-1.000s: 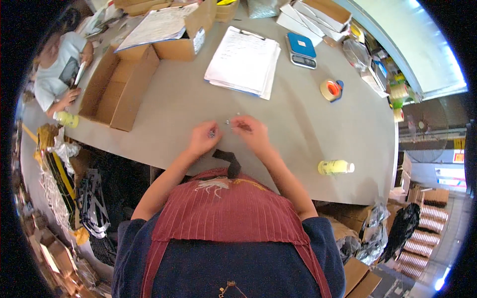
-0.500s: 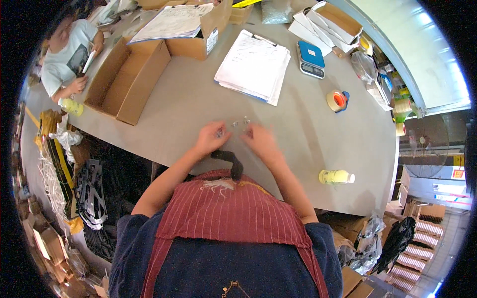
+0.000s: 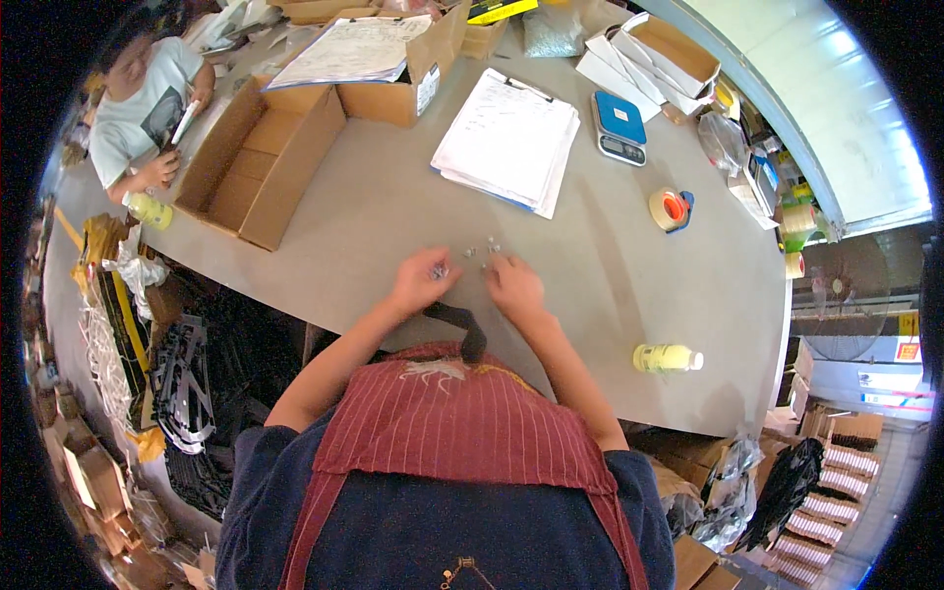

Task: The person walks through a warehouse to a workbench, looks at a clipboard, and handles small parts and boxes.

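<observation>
Two hands low over the grey table (image 3: 369,202), small shiny pieces about.
My left hand (image 3: 420,282) curls around a few small pieces (image 3: 440,269); my right hand (image 3: 515,288), fingers bent, is at the loose bits (image 3: 471,253) scattered just beyond and between both hands. Whether the right pinches one, I cannot tell. Clipboard (image 3: 506,143) farther ahead; yellow bottle (image 3: 667,358) off right.

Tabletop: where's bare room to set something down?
Right patch: between the right hand, orange-cored tape roll and nearer yellow bottle. Left patch: between the left hand, open brown box and clipboard papers. Crowded: the far side, with white boxes and a clear bag; small pieces lie near the hands.
</observation>
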